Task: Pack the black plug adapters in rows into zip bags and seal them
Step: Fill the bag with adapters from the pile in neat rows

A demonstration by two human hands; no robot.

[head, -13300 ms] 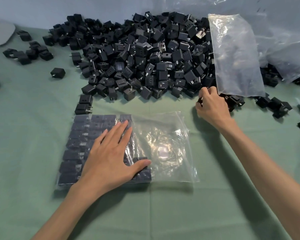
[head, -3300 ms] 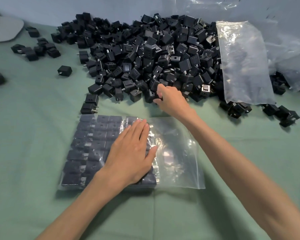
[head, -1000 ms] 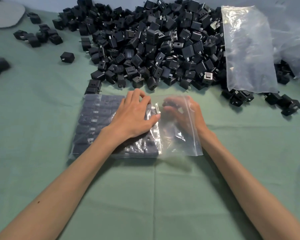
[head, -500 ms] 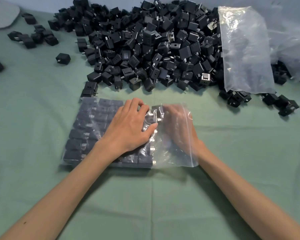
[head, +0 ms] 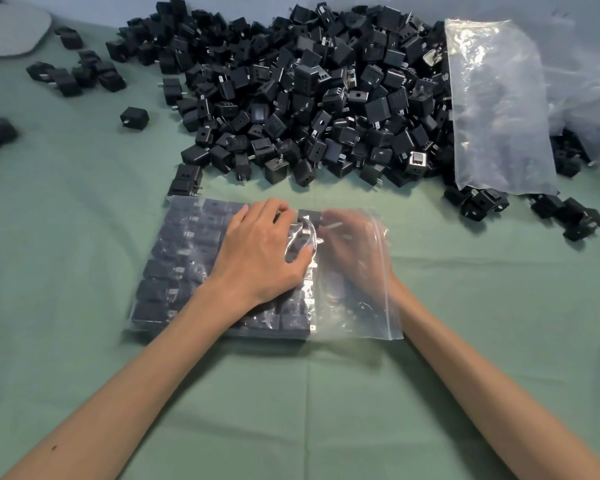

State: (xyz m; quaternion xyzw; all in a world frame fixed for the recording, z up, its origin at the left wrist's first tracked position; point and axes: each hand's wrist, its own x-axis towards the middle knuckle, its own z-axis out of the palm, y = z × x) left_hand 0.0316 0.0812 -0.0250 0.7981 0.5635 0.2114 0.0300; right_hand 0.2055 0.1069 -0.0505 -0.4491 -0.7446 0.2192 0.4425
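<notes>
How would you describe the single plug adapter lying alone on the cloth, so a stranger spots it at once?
Start at the big heap of black adapters across the back of the green cloth. Look just off its left edge, in front of the small cluster of strays. The lone adapter sits there on bare cloth, touching nothing else.

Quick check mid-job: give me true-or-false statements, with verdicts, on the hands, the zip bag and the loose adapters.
1. The right hand is inside the zip bag. True.
2. The left hand presses on the bag from above, over the packed adapters. True.
3. The bag is sealed. False: its mouth is open, with the right forearm passing through.
4. The pile of loose adapters lies between the person and the bag. False: it lies beyond the bag.
</notes>
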